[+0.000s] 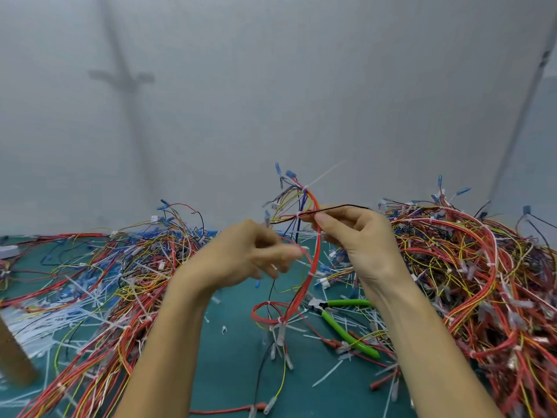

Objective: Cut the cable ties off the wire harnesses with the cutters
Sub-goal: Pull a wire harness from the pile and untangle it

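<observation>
Nearest, at 6 o'clock, a bare strip of teal cutting mat (229,372) lies between our forearms, the only open room we see. White tie offcuts (36,324) are heaped at 8 o'clock, running to the left edge.

The green-handled flush cutters (337,325) lie on the mat at 4 o'clock with handles spread; neither hand touches them.

The red-bundled wire harness (306,282) rises from the mat at centre. Our right hand (364,242) pinches its thin wires near the top. A white cable tie (306,186) sits above the fingers, tail pointing to 1 o'clock.

Our left hand (253,254) is at 9 o'clock of the harness with fingers curled. It's blurred, so we can't tell if it grasps a wire.

The left harness pile (120,267) crowds 9 o'clock. The taller right harness pile (470,260) fills 3 o'clock out to the right edge. A grey wall (271,86) stands behind.
</observation>
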